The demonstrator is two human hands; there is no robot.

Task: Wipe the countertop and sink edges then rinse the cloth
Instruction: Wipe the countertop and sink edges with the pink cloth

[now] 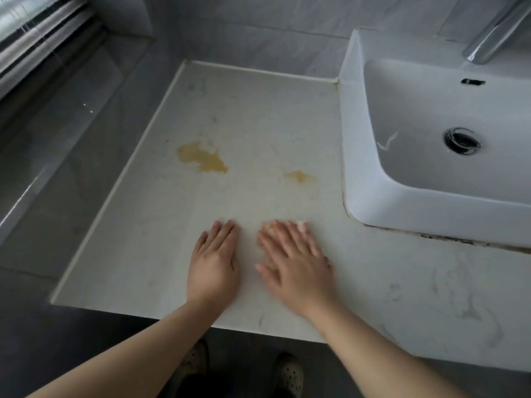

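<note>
countertop bears left hand and right hand flat, pointing forward.

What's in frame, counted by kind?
Hands: 2 (left hand, right hand)
Yellow stains: 2 (bigger stain, smaller stain)
Shoes: 2 (left shoe, right shoe)
Countertop: 1
Sink: 1
Tap: 1
Drain: 1
Total: 10

Dim, grey, flat light over my bench. Brightest patch far left, at slats. Glossy left wall carries small glints and one pale streak. Tap far right shows hard highlight. Faint soft shadows beside my hands. My right hand smeared by motion blur, my left hand sharper. Straight edges bow toward frame borders. Whole picture soft, slightly noisy.
</note>
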